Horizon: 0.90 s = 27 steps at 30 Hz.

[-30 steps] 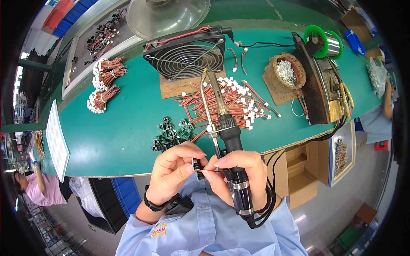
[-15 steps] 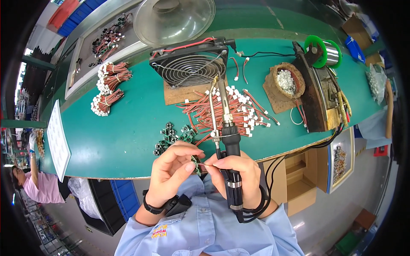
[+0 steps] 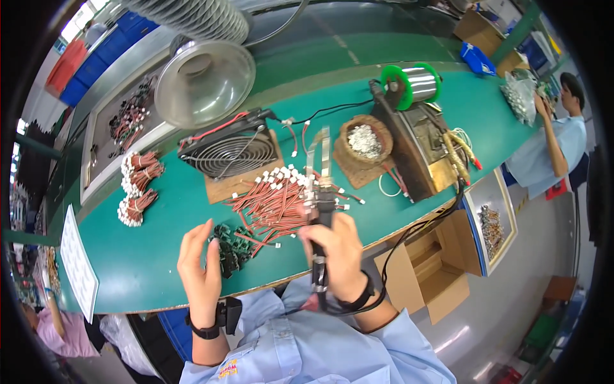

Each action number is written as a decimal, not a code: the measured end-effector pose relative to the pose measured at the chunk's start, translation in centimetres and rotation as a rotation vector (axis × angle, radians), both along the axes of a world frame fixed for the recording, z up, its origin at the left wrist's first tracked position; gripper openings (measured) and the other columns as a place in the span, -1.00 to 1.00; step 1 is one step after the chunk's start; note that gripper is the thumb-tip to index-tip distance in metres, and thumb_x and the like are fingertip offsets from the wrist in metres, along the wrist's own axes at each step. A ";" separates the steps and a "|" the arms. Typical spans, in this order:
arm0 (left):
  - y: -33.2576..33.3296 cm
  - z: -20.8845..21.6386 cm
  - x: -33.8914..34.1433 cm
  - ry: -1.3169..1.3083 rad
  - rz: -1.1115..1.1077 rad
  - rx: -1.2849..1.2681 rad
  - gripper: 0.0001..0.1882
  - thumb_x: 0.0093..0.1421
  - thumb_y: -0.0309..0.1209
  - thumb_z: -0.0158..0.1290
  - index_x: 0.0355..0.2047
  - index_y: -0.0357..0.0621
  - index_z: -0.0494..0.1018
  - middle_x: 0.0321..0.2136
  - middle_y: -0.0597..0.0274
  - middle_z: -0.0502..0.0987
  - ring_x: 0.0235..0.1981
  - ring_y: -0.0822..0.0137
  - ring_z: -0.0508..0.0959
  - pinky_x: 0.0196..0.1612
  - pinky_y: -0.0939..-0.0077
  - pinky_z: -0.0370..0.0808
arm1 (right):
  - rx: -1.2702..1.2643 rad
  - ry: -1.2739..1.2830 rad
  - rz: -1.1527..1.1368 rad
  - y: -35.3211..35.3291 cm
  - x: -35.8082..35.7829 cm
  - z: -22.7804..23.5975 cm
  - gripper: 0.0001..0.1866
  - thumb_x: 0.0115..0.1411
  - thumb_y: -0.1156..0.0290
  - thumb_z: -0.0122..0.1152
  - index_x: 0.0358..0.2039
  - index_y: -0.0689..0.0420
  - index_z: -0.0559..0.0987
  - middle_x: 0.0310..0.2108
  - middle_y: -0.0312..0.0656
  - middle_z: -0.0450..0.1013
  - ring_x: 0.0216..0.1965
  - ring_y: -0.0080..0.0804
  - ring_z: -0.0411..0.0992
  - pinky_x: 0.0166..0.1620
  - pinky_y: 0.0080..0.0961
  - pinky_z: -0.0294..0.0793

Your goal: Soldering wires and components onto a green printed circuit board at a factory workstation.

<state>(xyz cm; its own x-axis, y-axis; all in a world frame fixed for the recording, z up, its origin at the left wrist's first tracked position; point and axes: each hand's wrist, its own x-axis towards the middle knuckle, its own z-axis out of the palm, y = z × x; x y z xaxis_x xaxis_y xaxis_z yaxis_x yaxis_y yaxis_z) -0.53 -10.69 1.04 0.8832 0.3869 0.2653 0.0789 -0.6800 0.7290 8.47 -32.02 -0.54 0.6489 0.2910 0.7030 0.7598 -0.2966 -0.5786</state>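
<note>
My right hand (image 3: 340,253) is wrapped round a black soldering iron (image 3: 323,208), which points up and away from me with a metal tube alongside it. The iron is blurred by motion. It passes in front of a pile of short red and black wires (image 3: 272,205) with white connectors. My left hand (image 3: 199,269) has its fingers stretched out and holds nothing visible. Just to its right lies a heap of small green circuit boards (image 3: 233,248), close to the thumb.
A black fan (image 3: 233,153) stands behind the wires. A brown bowl of white pieces (image 3: 364,142) and a solder wire spool (image 3: 409,84) are farther right. Bundled wires (image 3: 137,208) lie left; a white sheet (image 3: 78,269) is at the left edge. A person (image 3: 553,147) works at right.
My left hand has let go of the small green board and moved left beside the heap. The right hand keeps the soldering iron; its pinched wire no longer shows. My view has turned right.
</note>
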 end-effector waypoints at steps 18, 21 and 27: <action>-5.6 6.2 5.5 0.189 -0.933 0.408 -0.73 0.03 -0.40 0.12 -0.24 -0.22 0.46 -0.30 0.07 0.49 -0.23 0.07 0.48 -0.15 0.30 0.42 | -0.117 -0.248 -0.515 -11.2 6.5 6.8 -0.70 0.06 0.54 0.20 -0.15 0.14 0.47 -0.28 -0.15 0.49 -0.30 -0.29 0.45 -0.21 -0.48 0.41; -6.3 4.9 5.2 0.167 -0.965 0.418 -0.74 0.03 -0.40 0.12 -0.25 -0.21 0.46 -0.32 0.08 0.48 -0.25 0.09 0.49 -0.16 0.30 0.43 | 0.275 0.037 -0.465 -12.7 5.2 7.2 -0.71 0.14 0.43 0.16 -0.10 0.19 0.46 -0.26 -0.14 0.49 -0.28 -0.38 0.45 -0.18 -0.54 0.42; -7.7 3.9 6.2 0.041 -0.930 0.387 -0.77 0.02 -0.42 0.11 -0.28 -0.21 0.46 -0.35 0.12 0.48 -0.30 0.11 0.50 -0.19 0.30 0.43 | 1.228 0.650 0.212 -11.2 6.1 6.2 -0.60 0.25 0.18 0.07 -0.08 0.27 0.43 -0.18 -0.08 0.47 -0.19 -0.46 0.46 -0.09 -0.62 0.44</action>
<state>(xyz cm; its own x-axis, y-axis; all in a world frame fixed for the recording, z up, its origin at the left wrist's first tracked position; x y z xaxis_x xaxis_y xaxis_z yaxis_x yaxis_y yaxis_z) 5.62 -18.42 4.95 0.8016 -0.5669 0.1896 -0.5837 -0.6737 0.4532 14.54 -43.25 5.68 0.9736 -0.1495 0.1725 0.2262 0.7326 -0.6420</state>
